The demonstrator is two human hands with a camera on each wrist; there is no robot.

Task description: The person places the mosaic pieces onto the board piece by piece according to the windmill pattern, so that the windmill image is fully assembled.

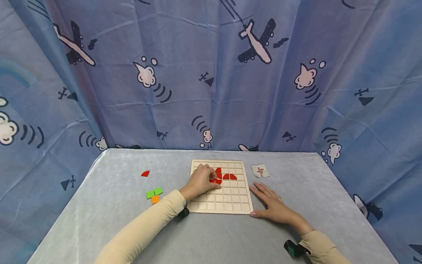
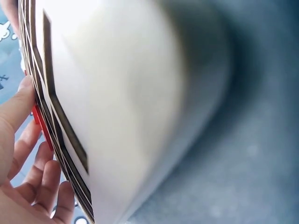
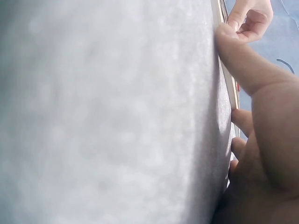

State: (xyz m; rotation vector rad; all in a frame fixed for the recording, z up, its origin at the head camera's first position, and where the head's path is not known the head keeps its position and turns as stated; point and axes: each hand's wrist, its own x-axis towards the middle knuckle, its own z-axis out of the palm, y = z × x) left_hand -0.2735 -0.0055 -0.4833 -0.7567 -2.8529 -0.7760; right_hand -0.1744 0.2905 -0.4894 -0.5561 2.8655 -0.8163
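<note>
A square wooden grid board [image 1: 230, 205] lies on the table with several red quarter-circle pieces [image 1: 233, 176] in its upper middle cells. Over these, my left hand [image 1: 202, 179] reaches in from the left, thumb and index finger pinching a red piece [image 2: 36, 113] at the board's surface; the fingers partly hide it. The other left fingers are loosely bent beside the board. My right hand [image 1: 271, 203] lies along the board's right edge, fingers spread, the thumb at the near right corner. In the right wrist view its fingertips meet the board's side [image 3: 227, 77].
Left of the board lie a loose red quarter-circle piece [image 1: 145, 173], two green squares [image 1: 154, 192] and an orange square [image 1: 155, 199]. A small gridded pattern card [image 1: 260, 171] lies at the back right. A printed blue curtain [image 1: 211, 91] hangs behind the table.
</note>
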